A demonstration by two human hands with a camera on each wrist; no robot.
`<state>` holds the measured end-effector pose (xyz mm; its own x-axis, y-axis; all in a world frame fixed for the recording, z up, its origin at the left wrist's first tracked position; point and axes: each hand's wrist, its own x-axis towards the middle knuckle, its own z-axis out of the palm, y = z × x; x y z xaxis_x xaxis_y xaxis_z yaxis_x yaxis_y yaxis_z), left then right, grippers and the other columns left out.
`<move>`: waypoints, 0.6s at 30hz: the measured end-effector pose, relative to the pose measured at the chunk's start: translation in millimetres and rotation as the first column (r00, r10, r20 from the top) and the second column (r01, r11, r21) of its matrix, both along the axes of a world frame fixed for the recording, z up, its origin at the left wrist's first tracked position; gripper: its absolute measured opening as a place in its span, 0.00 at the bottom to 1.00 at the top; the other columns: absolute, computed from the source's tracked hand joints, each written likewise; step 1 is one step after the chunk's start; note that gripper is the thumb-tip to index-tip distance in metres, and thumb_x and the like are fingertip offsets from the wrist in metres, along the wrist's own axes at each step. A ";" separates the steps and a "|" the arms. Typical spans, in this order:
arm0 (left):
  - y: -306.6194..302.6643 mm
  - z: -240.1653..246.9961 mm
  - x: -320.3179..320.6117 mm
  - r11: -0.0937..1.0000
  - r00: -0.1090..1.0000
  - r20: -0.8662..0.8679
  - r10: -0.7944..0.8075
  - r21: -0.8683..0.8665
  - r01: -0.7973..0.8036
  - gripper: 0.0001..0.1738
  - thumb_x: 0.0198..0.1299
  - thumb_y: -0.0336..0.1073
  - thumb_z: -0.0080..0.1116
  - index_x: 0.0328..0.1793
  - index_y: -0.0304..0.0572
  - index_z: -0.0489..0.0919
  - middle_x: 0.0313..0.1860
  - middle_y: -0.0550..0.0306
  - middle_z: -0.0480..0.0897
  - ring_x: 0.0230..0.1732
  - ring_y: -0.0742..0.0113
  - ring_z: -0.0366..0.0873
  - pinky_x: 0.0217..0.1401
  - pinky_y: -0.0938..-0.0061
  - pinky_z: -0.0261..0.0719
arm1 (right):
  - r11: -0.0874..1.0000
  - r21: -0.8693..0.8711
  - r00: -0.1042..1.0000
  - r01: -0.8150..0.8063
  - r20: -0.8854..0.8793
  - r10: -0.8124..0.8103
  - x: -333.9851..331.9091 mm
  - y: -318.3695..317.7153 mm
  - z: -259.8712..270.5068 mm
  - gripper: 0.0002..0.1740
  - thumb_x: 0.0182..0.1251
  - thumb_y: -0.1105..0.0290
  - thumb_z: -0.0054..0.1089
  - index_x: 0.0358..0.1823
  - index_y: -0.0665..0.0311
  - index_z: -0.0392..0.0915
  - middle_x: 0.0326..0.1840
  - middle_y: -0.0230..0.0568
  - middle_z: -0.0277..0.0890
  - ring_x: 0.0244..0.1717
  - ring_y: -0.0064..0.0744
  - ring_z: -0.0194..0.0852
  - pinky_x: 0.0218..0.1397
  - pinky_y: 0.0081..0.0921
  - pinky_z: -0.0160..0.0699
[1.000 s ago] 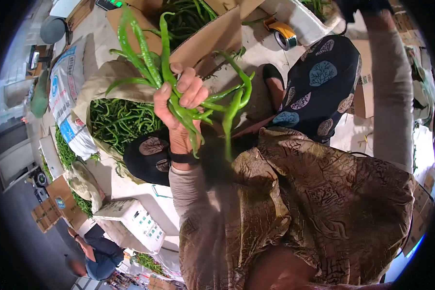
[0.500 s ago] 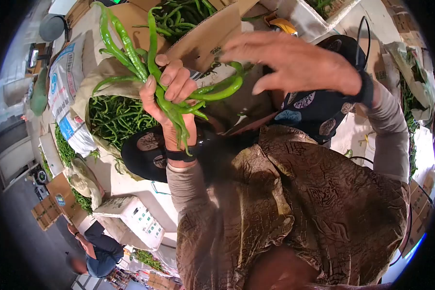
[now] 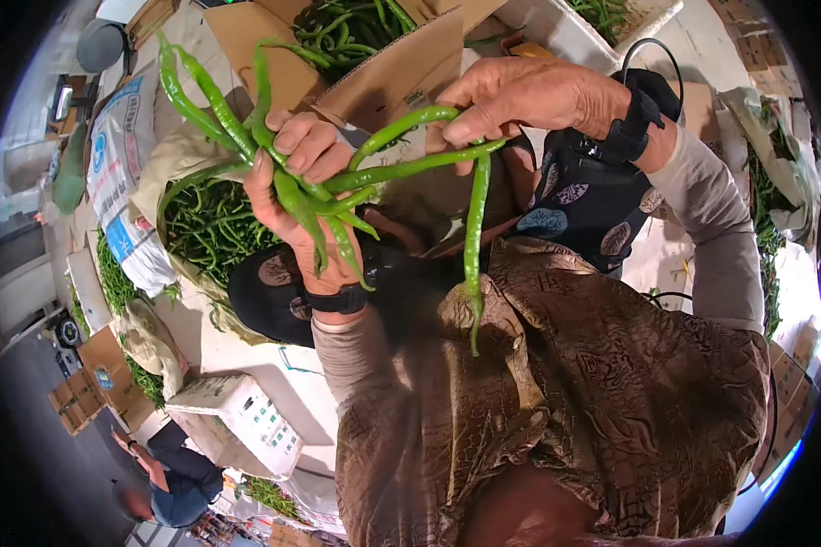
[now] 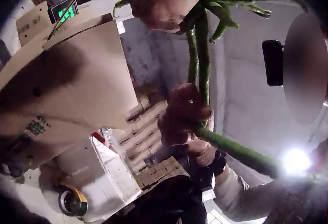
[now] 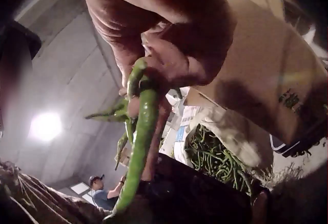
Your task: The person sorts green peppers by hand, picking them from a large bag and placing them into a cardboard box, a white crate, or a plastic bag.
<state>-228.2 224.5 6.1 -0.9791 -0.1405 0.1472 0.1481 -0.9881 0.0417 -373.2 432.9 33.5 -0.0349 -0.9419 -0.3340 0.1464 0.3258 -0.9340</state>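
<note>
Several green peppers (image 3: 292, 197) are in the left hand (image 3: 314, 157), its fingers curled round them; the right hand (image 3: 543, 96) pinches a long hanging pepper (image 3: 473, 239) between thumb and fingers. Beyond stands an open cardboard box (image 3: 400, 68); farther, another person (image 3: 186, 493).

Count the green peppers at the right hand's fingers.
3: a curved pepper and a straighter pepper stretch between the left hand and right hand; a hanging pepper dangles below the right hand. Others may be hidden.
</note>
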 end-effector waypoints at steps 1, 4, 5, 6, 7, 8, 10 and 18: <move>-2.4 -0.8 0.1 0.998 0.999 -0.029 -0.034 0.048 0.035 0.16 0.60 0.35 0.55 0.52 0.41 0.69 0.37 0.64 0.68 0.34 0.78 0.65 0.31 0.84 0.67 | 0.999 -0.004 0.999 0.050 0.001 -0.050 -1.9 2.6 -1.4 0.23 0.66 0.54 0.59 0.49 0.67 0.79 0.35 0.33 0.82 0.23 0.07 0.59 0.22 0.08 0.51; -0.6 4.6 2.9 0.996 0.998 -0.047 -0.050 0.078 0.053 0.17 0.60 0.33 0.55 0.53 0.40 0.68 0.36 0.64 0.68 0.33 0.78 0.67 0.31 0.84 0.70 | 0.990 -0.014 0.990 0.143 -0.011 -0.143 -14.7 11.0 -4.4 0.21 0.68 0.54 0.57 0.49 0.66 0.79 0.35 0.32 0.82 0.23 0.07 0.57 0.22 0.09 0.52; -2.7 3.8 3.5 0.997 0.996 -0.074 -0.049 0.054 0.054 0.17 0.60 0.33 0.55 0.54 0.39 0.68 0.35 0.64 0.68 0.32 0.78 0.67 0.30 0.85 0.70 | 0.983 -0.016 0.983 0.183 -0.021 -0.183 -18.8 15.8 -4.4 0.21 0.68 0.54 0.57 0.48 0.66 0.80 0.34 0.31 0.82 0.22 0.07 0.56 0.23 0.10 0.53; -4.7 2.9 3.9 0.998 0.993 -0.105 -0.049 0.029 0.052 0.17 0.60 0.33 0.56 0.54 0.39 0.68 0.35 0.64 0.68 0.31 0.78 0.67 0.30 0.85 0.70 | 0.982 -0.018 0.982 0.188 -0.030 -0.189 -21.5 21.1 -4.0 0.21 0.68 0.54 0.57 0.48 0.66 0.80 0.34 0.31 0.82 0.22 0.07 0.56 0.23 0.10 0.53; -6.9 1.7 4.1 0.999 0.988 -0.144 -0.049 0.010 0.051 0.17 0.60 0.32 0.55 0.54 0.37 0.67 0.34 0.63 0.68 0.30 0.77 0.68 0.27 0.85 0.71 | 0.974 -0.044 0.972 0.223 -0.061 -0.225 -25.6 25.4 -3.3 0.20 0.69 0.55 0.56 0.49 0.66 0.80 0.34 0.30 0.82 0.22 0.08 0.55 0.23 0.10 0.53; -9.2 2.1 4.0 0.999 0.986 -0.159 -0.049 0.004 0.051 0.17 0.60 0.32 0.55 0.54 0.37 0.67 0.34 0.63 0.68 0.30 0.77 0.68 0.27 0.85 0.71 | 0.965 -0.075 0.961 0.253 -0.091 -0.259 -30.3 28.7 -1.8 0.20 0.70 0.56 0.55 0.49 0.65 0.80 0.34 0.30 0.82 0.22 0.08 0.54 0.22 0.10 0.52; -13.9 5.3 4.6 0.996 0.978 -0.198 -0.058 0.055 0.070 0.16 0.61 0.30 0.54 0.53 0.35 0.67 0.34 0.61 0.69 0.29 0.76 0.69 0.25 0.85 0.72 | 0.959 -0.105 0.958 0.264 -0.089 -0.273 -36.0 37.1 1.9 0.21 0.70 0.56 0.54 0.51 0.66 0.79 0.33 0.28 0.81 0.21 0.07 0.53 0.22 0.09 0.52; -14.7 12.8 7.3 1.000 0.990 -0.142 -0.008 -0.006 0.007 0.16 0.61 0.29 0.54 0.52 0.34 0.66 0.33 0.60 0.67 0.26 0.76 0.68 0.24 0.84 0.71 | 0.878 -0.209 0.852 0.431 -0.227 -0.472 -82.1 25.9 42.6 0.16 0.68 0.56 0.57 0.42 0.64 0.78 0.31 0.32 0.77 0.21 0.17 0.62 0.23 0.15 0.61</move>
<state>-220.9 209.8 18.9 -0.9491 -0.1321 0.2861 0.1455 -0.9890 0.0262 -455.3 458.8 76.1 -0.5350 -0.8372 -0.1133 -0.0134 0.1425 -0.9897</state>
